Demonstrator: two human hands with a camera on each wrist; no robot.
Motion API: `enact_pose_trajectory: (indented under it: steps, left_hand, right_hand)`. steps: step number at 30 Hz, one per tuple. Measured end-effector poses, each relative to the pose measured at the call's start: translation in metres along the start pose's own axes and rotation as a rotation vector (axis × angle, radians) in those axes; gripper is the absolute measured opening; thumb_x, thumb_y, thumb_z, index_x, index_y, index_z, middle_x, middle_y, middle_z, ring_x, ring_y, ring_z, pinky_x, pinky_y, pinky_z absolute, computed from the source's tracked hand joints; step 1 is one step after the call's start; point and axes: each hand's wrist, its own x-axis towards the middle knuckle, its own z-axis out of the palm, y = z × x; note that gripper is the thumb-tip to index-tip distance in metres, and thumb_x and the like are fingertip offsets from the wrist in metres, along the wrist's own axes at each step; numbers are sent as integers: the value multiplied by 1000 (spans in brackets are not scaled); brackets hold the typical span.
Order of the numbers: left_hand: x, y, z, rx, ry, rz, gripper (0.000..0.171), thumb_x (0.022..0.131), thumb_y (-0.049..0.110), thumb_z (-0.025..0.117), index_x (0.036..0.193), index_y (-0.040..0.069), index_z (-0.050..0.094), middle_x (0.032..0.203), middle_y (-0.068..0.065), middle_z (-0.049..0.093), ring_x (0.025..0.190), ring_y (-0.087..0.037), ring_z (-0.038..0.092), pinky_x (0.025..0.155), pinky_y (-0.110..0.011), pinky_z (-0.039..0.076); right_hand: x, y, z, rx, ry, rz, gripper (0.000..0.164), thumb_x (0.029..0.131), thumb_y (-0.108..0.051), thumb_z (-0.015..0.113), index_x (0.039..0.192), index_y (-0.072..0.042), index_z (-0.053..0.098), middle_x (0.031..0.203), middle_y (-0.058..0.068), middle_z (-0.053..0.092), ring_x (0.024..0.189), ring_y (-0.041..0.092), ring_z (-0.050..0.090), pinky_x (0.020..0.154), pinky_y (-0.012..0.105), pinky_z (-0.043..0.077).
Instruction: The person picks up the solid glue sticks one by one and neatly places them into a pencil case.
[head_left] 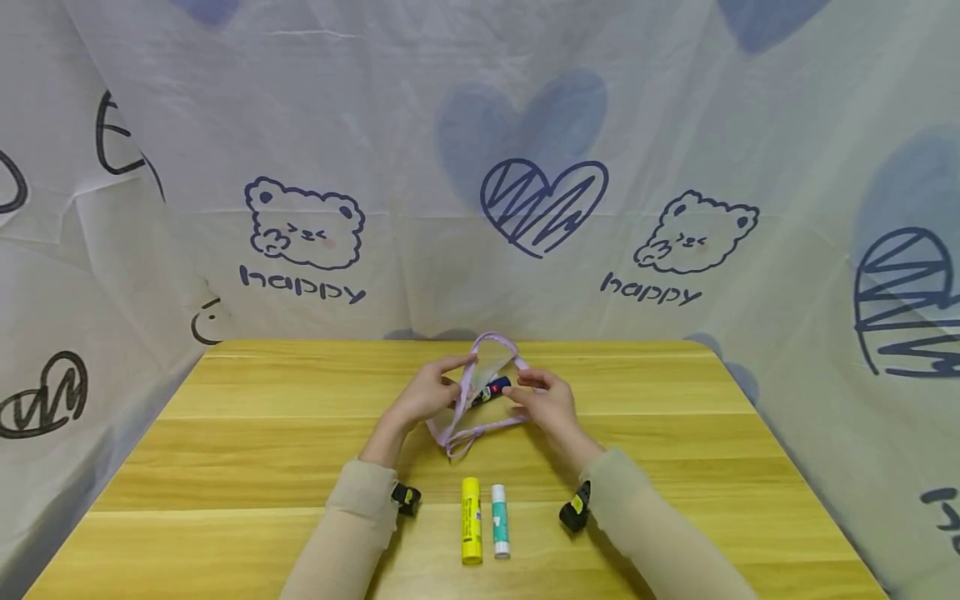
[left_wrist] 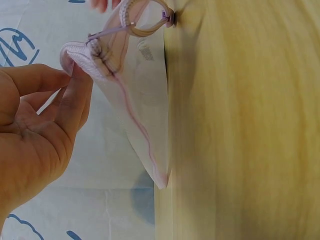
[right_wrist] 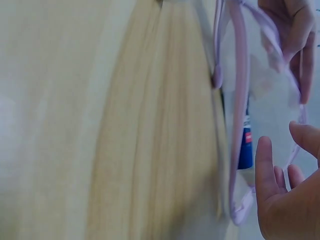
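A translucent zip pouch [head_left: 453, 421] with lilac edging stands with its mouth spread wide on the table. My left hand [head_left: 429, 393] pinches its edge between thumb and fingers; in the left wrist view that hand [left_wrist: 45, 107] holds the zip band. Inside the pouch lies a dark blue glue stick [head_left: 492, 390] with a red label, partly behind the lilac edging in the right wrist view. My right hand [head_left: 550, 406] is at the pouch's right side, its fingers apart and loosely bent, close to the glue stick; whether they touch the edge I cannot tell.
Nearer the front, a yellow glue stick [head_left: 471, 521] and a smaller teal-and-white glue stick [head_left: 500, 521] lie side by side between the forearms. The wooden table [head_left: 247, 467] meets a printed cloth [head_left: 420, 275] hanging behind it and at both sides.
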Motion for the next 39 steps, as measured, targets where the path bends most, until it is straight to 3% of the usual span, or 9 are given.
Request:
enact_pose_trajectory:
  steps: [5, 12, 17, 23, 39]
  left_hand:
    - [0, 1, 0, 1, -6, -4, 64, 94, -10, 52, 154, 13, 52, 153, -19, 52, 86, -20, 67, 78, -40, 63]
    - [2, 1, 0, 2, -8, -8, 64, 94, -10, 52, 153, 13, 53, 153, -18, 52, 85, -20, 67, 78, -41, 63]
    - [2, 1, 0, 3, -3, -14, 64, 93, -11, 52, 153, 12, 53, 153, -18, 52, 86, -20, 67, 75, -36, 63]
    - [3, 1, 0, 8, -3, -21, 65, 93, -10, 52, 154, 12, 52, 152, -17, 53, 84, -19, 66, 77, -42, 63]
    - [3, -2, 1, 6, 3, -13, 63, 94, -9, 53, 153, 14, 54, 153, -17, 52, 85, -20, 67, 76, -39, 63]
  right_hand:
    - [-12, -8, -4, -18, -19, -13, 48, 87, 3, 78, 131, 11, 61, 135, 32, 57, 83, 18, 69, 78, 37, 65]
    - [-35, -20, -10, -14, -71, -11, 47, 89, 2, 77, 133, 7, 61, 137, 29, 57, 87, 16, 70, 89, 44, 63]
    - [-48, -24, -14, -37, -109, -24, 45, 89, 2, 77, 132, 5, 62, 136, 28, 58, 90, 16, 71, 85, 40, 64]
    - [-61, -25, -20, -77, -146, -33, 45, 89, 3, 77, 132, 6, 62, 134, 30, 58, 89, 19, 72, 78, 38, 65]
    - [-93, -16, -33, -223, -286, -19, 55, 88, -7, 81, 136, 8, 58, 137, 29, 58, 97, 24, 72, 78, 38, 65]
